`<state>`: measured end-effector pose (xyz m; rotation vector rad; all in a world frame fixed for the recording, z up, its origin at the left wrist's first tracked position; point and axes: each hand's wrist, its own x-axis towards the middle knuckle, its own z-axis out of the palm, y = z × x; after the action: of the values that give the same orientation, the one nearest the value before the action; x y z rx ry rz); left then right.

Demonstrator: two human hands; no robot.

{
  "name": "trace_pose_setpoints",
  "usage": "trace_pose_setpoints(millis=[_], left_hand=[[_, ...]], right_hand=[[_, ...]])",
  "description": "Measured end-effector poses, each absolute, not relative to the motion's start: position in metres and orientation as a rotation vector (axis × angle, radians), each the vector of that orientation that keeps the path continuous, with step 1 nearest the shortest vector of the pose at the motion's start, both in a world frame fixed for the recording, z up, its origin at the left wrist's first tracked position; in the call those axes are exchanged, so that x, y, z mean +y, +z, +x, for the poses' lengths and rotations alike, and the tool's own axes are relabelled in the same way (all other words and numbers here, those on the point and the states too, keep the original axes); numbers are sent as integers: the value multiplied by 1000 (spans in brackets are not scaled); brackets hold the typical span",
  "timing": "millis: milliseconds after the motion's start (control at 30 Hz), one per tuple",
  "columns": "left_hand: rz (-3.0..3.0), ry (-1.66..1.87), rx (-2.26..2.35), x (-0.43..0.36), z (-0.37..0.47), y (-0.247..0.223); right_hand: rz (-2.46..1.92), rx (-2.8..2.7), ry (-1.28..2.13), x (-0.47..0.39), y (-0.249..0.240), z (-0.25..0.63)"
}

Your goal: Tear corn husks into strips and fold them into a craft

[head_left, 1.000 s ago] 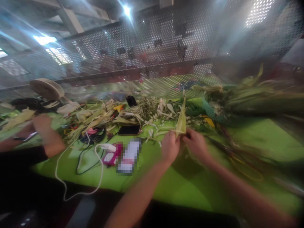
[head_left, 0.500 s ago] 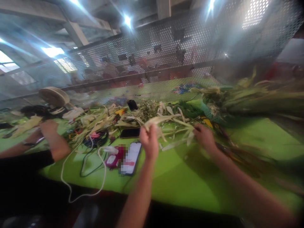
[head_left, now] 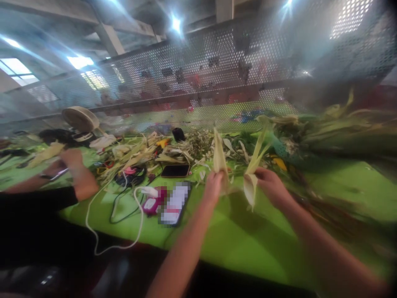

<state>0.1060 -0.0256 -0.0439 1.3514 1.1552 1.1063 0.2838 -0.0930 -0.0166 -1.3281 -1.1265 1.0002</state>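
My left hand (head_left: 214,185) is closed round the lower end of a pale corn husk (head_left: 218,155), which stands upright with its tip pointing up. To the right, my right hand (head_left: 269,184) pinches another corn husk (head_left: 249,188); part of it droops below the fingers and greenish strips rise above. Both hands are above the green tabletop (head_left: 235,248), a short gap apart. Behind them lies a heap of dried husks and leaves (head_left: 198,142). Blur hides the exact finger positions.
Left of my hands are a phone (head_left: 176,205), a dark phone (head_left: 175,170), a magenta charging block (head_left: 151,205) and a white cable (head_left: 138,231). A co-worker's hands (head_left: 72,161) are farther left. Large leafy bundles (head_left: 341,128) lie at right; a perforated metal panel (head_left: 186,82) stands behind.
The husk in my left hand has swung from sideways to upright. My right hand now holds a husk piece with a drooping end. The view has shifted slightly left.
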Motion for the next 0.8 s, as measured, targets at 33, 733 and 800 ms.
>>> trace_pose_setpoints(millis=[33,733,800], left_hand=[[1375,1045,1124,-28,110,-46],[1387,940,818,-37,122,-50],[1415,921,823,-36,123,-51]], right_hand=[[-1301,-1143,1022,-95,-16,279],[-1415,-1211,985,-88,-38,283],[-1415,-1210,988,-87,-41,285]])
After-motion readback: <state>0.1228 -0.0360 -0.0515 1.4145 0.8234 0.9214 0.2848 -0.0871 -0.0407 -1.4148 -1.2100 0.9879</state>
